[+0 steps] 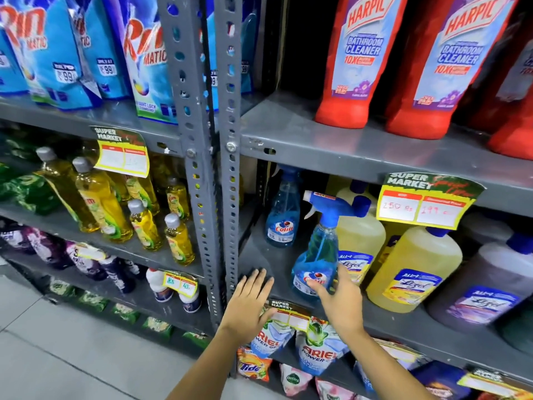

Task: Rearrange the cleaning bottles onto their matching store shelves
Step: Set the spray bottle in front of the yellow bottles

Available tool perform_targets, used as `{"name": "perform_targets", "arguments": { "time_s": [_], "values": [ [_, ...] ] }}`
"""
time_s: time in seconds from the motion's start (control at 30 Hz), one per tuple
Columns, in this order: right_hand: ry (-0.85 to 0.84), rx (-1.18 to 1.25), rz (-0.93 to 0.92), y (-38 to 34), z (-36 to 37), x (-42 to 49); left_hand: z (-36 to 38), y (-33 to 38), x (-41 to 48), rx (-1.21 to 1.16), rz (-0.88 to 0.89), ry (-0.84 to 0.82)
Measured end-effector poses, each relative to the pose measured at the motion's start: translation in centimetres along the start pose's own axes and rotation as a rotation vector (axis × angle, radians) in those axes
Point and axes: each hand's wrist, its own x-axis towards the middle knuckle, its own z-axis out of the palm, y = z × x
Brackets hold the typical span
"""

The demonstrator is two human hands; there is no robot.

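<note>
A blue Colin spray bottle (317,249) stands at the front of the grey middle shelf (259,255) in the right bay. My right hand (340,298) is at its base, fingers spread and touching the label, not closed around it. My left hand (251,301) hovers open at the shelf's front edge, left of the bottle, holding nothing. A second Colin spray bottle (284,209) stands further back on the same shelf. Yellow Lizol bottles (412,267) stand to the right of the front spray bottle.
Red Harpic bottles (357,59) fill the shelf above. Yellow dish-liquid bottles (101,203) stand in the left bay, with blue Rin pouches (138,53) above. A purple Lizol bottle (487,287) is at far right. Ariel pouches (314,350) sit below. Perforated steel uprights (213,168) divide the bays.
</note>
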Motion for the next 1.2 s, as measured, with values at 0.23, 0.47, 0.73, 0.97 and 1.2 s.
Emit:
{"name": "perform_targets", "arguments": {
  "time_s": [0.23,0.47,0.73,0.97,1.2],
  "values": [
    [-0.002,-0.060,-0.042,-2.7,2.5,1.1,0.2,0.2,-0.1,0.072,0.002,-0.011],
    [-0.063,-0.034,-0.028,-5.1,4.8,3.9,0.2,0.4,0.0,0.103,-0.012,-0.024],
    [-0.195,0.071,-0.062,-4.6,4.8,5.5,0.2,0.5,0.0,0.096,-0.006,-0.024],
    [-0.218,0.056,-0.048,-4.5,5.1,5.5,0.4,0.6,-0.1,0.094,-0.016,-0.008],
    [-0.144,0.054,-0.037,-4.9,5.9,4.8,0.4,0.7,0.0,0.105,-0.018,-0.008]
  ]
}}
